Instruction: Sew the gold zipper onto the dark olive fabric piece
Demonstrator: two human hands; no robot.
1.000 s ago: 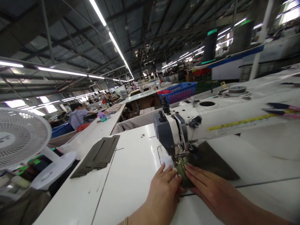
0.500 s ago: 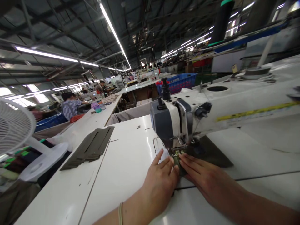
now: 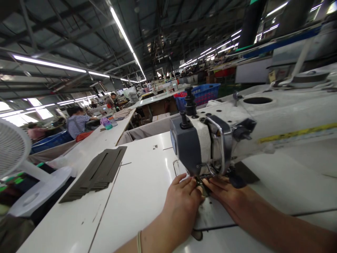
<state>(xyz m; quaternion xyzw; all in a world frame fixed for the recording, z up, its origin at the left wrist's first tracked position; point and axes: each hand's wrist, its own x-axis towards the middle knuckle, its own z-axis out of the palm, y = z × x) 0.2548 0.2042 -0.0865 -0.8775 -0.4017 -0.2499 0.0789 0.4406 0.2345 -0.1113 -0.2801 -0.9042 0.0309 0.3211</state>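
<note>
A white and dark-grey sewing machine head (image 3: 188,149) stands over the table, its presser foot low between my hands. Under it lies a dark olive fabric piece (image 3: 246,172), partly hidden by the machine and my fingers. My left hand (image 3: 181,203), with a thin band at the wrist, is closed on the fabric's near left edge, thumb and fingers close to the foot. From the right, my right hand (image 3: 237,198) presses the same fabric, fingers held together, tips beside the foot. Its thumb is hidden.
A stack of dark olive cut pieces (image 3: 97,172) lies on the white table (image 3: 139,179) to the left. Beyond it stand a white fan (image 3: 42,186) and a purple-teal bottle (image 3: 106,123). A blue basket (image 3: 207,93) is behind the machine. A person in stripes (image 3: 77,123) sits farther back.
The fabric has moved away under the foot, and less of it shows on the near side. Both hands stay beside the foot. My view has shifted slightly, with the machine now appearing larger.
</note>
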